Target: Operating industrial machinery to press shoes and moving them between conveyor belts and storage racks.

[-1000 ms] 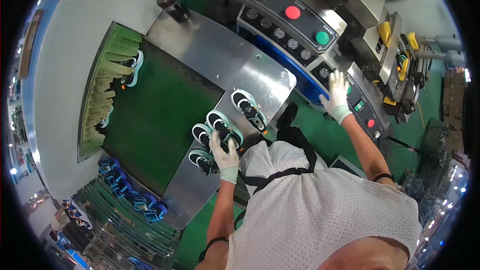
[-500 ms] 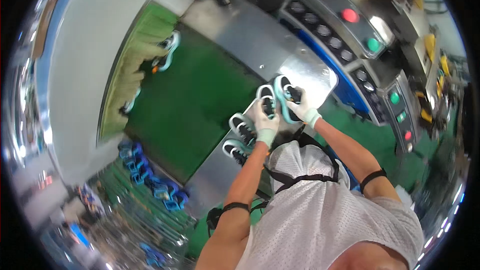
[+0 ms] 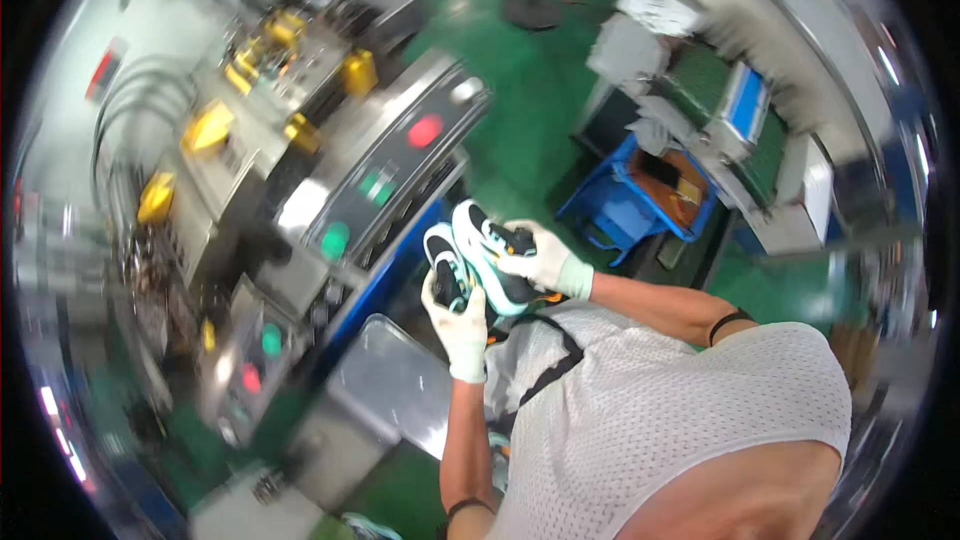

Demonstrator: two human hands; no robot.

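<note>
The left hand (image 3: 462, 325), wearing a white glove, is holding a black, white and teal shoe (image 3: 447, 267) from below; its grip is curled closed around the heel end of that shoe. The right hand (image 3: 540, 260), also gloved in white, is holding a second shoe (image 3: 495, 258) of the same colours; its grip is wrapped over the upper, with the fingers (image 3: 512, 265) pressing onto the black top part. The two shoes are lying side by side, touching or nearly touching, and are being held in the air in front of the person's chest, above the green floor (image 3: 520, 130) and clear of any support.

Just to the left of the shoes, a control panel (image 3: 385, 190) on a grey machine is showing one red button (image 3: 424, 130) and green buttons (image 3: 335, 240). A lower panel (image 3: 250, 360) is carrying further green and red buttons. Yellow fittings (image 3: 210, 125) are standing on the machine body at upper left. A flat metal counter (image 3: 395, 390) is lying below the hands, beside the left forearm.

A blue crate (image 3: 620, 205) is standing on the floor to the right of the shoes, well apart from them. The person is wearing a white mesh shirt (image 3: 660, 410) and a dark band on the right arm (image 3: 732, 318). The picture is blurring toward its edges, so finer detail there cannot be told.
</note>
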